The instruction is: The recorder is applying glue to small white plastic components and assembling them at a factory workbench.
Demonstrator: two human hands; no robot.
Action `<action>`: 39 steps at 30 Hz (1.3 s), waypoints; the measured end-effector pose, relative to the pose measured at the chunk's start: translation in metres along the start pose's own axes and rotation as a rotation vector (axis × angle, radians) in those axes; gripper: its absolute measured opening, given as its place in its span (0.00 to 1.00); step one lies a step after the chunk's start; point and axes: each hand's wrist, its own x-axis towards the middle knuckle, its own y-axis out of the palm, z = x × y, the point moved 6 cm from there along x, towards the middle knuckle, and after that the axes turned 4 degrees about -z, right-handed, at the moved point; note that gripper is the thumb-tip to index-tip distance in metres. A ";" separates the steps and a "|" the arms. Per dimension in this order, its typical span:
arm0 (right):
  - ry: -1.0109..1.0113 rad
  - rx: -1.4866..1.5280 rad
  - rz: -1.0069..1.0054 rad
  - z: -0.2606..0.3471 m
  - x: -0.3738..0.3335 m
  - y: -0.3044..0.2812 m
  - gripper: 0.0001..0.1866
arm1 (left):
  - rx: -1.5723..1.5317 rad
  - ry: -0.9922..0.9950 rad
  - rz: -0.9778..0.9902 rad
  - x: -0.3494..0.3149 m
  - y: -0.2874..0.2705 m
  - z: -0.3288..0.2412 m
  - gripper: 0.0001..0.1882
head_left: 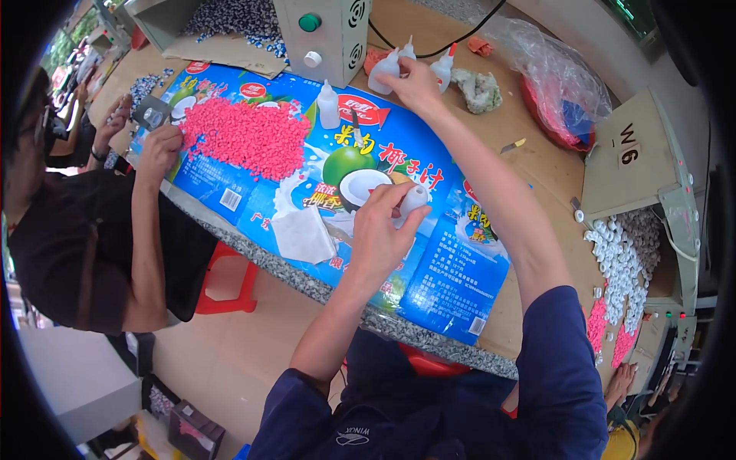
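My left hand (381, 238) is closed around a small white bottle (415, 201) over the printed blue cardboard, its round open top facing up. At the far side of the table, my right hand (416, 83) has its fingers closed on a white squeeze bottle (382, 74), partly covering it. Beside that hand are a red-tipped squeeze bottle (442, 70) and another squeeze bottle (407, 50). One more nozzle bottle (328, 106) stands upright on the cardboard (452, 295). A folded white cloth (304, 234) lies left of my left hand.
A heap of pink pieces (245, 138) covers the cardboard's left part. A knife (357, 129) lies mid-cardboard, another (513, 146) farther right. A machine box (326, 34) stands behind. White parts (617, 268) spill out at right. A co-worker's hand (161, 149) is beside the heap.
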 end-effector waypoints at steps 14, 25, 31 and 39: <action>-0.051 -0.168 0.076 -0.004 -0.005 -0.016 0.25 | -0.056 0.056 -0.053 -0.001 -0.006 0.001 0.15; -0.139 -0.301 -0.140 0.016 0.003 -0.038 0.18 | -0.033 0.087 -0.053 -0.006 -0.014 -0.010 0.16; -0.116 -0.181 -0.078 0.040 -0.011 -0.042 0.15 | -0.029 0.103 -0.042 -0.005 -0.014 -0.011 0.15; -0.253 -0.272 0.212 0.075 -0.045 0.056 0.34 | -0.001 0.091 -0.081 -0.004 -0.015 -0.006 0.16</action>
